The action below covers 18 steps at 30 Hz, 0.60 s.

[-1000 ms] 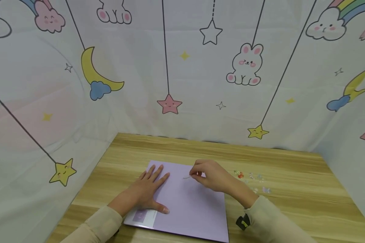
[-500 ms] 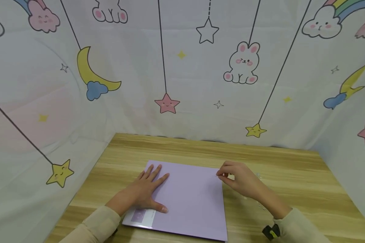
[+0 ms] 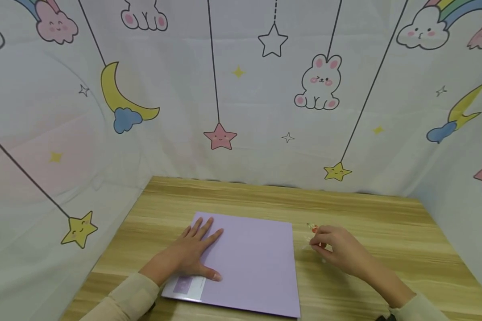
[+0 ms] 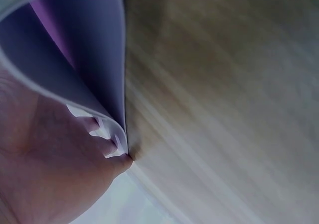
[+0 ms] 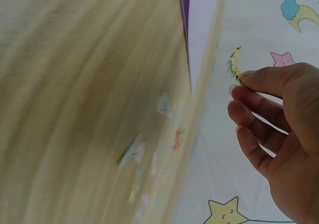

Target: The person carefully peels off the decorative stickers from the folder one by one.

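Observation:
A light purple folder or booklet [image 3: 257, 263] lies on the wooden table, with a white and purple label at its near left corner. My left hand [image 3: 189, 256] rests on its left part, fingers spread. In the left wrist view the folder's edge [image 4: 123, 59] bulges, showing a darker purple inside. Right of the folder, my right hand [image 3: 341, 252] pinches a small yellow-and-green floral sticker [image 5: 235, 64] between thumb and index finger, held above the table. Close by lies an orange-red sticker [image 3: 313, 228]; the hand partly hides others.
Several small loose stickers, among them a pale one [image 5: 163, 104], lie scattered on the table [image 3: 369, 223] right of the folder. A white cloth [image 3: 257, 102] printed with stars, rabbits and moons hangs around the back and sides.
My right hand has moved right, from above the folder to over the loose stickers. Between its fingertips, a thin pale piece showed earlier. My left hand stays in place.

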Each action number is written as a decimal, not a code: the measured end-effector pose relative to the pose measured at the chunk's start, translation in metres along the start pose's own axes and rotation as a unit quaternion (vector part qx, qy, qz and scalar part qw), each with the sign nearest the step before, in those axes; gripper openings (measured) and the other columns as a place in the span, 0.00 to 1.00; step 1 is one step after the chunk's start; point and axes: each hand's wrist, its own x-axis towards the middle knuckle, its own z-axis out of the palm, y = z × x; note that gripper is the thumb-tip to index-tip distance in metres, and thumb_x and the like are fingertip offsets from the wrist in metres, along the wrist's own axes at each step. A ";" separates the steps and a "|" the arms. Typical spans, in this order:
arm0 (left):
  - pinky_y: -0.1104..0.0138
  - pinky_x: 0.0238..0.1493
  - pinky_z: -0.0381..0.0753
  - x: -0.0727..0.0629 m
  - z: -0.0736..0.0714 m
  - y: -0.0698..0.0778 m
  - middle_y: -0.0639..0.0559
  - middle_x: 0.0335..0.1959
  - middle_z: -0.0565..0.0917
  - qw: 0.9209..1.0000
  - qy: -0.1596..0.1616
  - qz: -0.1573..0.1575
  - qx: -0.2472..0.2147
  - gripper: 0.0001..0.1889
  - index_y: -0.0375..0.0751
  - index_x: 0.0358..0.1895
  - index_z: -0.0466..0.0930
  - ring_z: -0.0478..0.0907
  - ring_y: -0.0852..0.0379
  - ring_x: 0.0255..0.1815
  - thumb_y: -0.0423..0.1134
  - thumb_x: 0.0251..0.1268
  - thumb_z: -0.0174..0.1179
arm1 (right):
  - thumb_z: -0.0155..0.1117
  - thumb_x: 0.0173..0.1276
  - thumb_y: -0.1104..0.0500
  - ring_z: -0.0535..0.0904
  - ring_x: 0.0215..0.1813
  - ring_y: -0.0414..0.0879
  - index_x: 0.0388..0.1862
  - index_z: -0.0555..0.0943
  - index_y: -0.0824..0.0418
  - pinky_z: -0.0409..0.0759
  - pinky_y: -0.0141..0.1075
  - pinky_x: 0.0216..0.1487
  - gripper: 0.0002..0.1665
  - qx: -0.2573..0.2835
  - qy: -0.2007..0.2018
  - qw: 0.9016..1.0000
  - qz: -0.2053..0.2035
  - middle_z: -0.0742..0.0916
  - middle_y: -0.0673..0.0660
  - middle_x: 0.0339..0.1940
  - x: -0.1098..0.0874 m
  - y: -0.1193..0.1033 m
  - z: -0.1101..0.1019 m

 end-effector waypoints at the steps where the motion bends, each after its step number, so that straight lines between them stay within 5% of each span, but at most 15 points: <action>1: 0.32 0.79 0.49 0.000 0.000 0.000 0.32 0.87 0.44 1.000 0.000 0.000 0.001 0.66 0.49 0.87 0.55 0.40 0.25 0.85 0.84 0.48 0.65 | 0.81 0.60 0.70 0.82 0.35 0.33 0.34 0.91 0.57 0.85 0.34 0.34 0.10 -0.007 0.000 1.000 -0.001 0.86 0.43 0.35 -0.004 0.000 0.000; 18: 0.32 0.79 0.48 -0.001 -0.001 0.003 0.33 0.87 0.45 1.000 0.005 -0.001 -0.007 0.66 0.49 0.87 0.55 0.40 0.25 0.85 0.83 0.48 0.66 | 0.87 0.49 0.68 0.80 0.34 0.30 0.30 0.91 0.52 0.78 0.23 0.32 0.15 -0.056 0.014 0.997 -0.059 0.85 0.40 0.32 -0.054 0.008 0.010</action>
